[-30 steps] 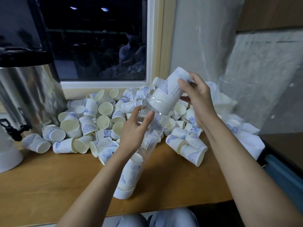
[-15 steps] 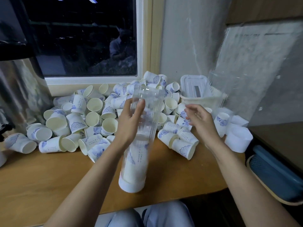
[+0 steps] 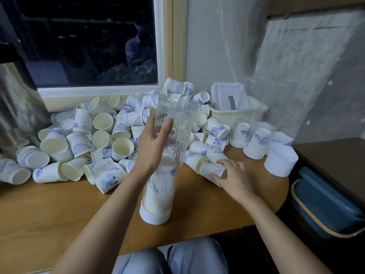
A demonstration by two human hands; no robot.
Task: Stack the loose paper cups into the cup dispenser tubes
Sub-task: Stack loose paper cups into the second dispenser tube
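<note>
A clear ribbed dispenser tube (image 3: 173, 119) with a white base stands upright on the wooden table, with a stack of white and blue paper cups filling its lower half. My left hand (image 3: 153, 143) grips the tube around its middle. To the right, my right hand (image 3: 234, 177) rests low on the table with its fingers closing around a paper cup (image 3: 210, 169) that lies on its side. A big pile of loose cups (image 3: 102, 139) covers the table from the left edge to the window sill.
A white basket (image 3: 232, 113) stands at the back right, with more clear tubes (image 3: 258, 133) holding cups and a white cap (image 3: 280, 161) near it. A steel urn (image 3: 13, 107) is at the left. A blue bin (image 3: 324, 204) sits below the table's right edge.
My right hand let go of the cup it pushed into the tube's mouth, dropped to the table on the right, and now closes on a lying cup. The left hand kept its hold.
</note>
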